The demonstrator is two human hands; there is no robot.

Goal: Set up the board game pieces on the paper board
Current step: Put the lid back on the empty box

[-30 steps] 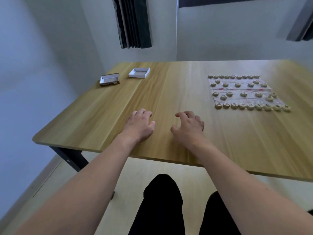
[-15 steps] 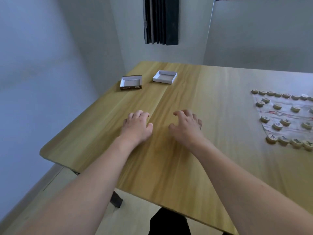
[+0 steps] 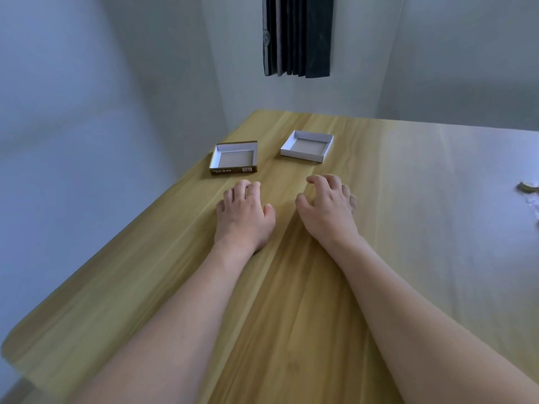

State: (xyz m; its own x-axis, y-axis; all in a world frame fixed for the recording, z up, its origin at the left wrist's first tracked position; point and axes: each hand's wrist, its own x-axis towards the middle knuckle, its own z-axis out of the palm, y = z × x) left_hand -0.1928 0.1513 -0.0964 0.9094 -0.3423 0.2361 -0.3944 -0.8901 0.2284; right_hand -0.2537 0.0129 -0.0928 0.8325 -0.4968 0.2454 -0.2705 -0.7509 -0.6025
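Note:
My left hand rests palm down on the wooden table, fingers loosely bent, holding nothing. My right hand rests beside it, fingers slightly curled over the wood, also empty. At the far right edge of the view only one round wooden game piece and a sliver of the paper board show; the other pieces are out of view.
Two empty shallow box halves lie on the table beyond my hands: one with brown printed sides ahead of my left hand, one white ahead of my right. The table's left edge runs diagonally close to the left box. A dark curtain hangs behind.
The view has swung left and closer to the table: the board with its pieces slid out of frame to the right, the boxes came nearer. Both hands stay resting on the table.

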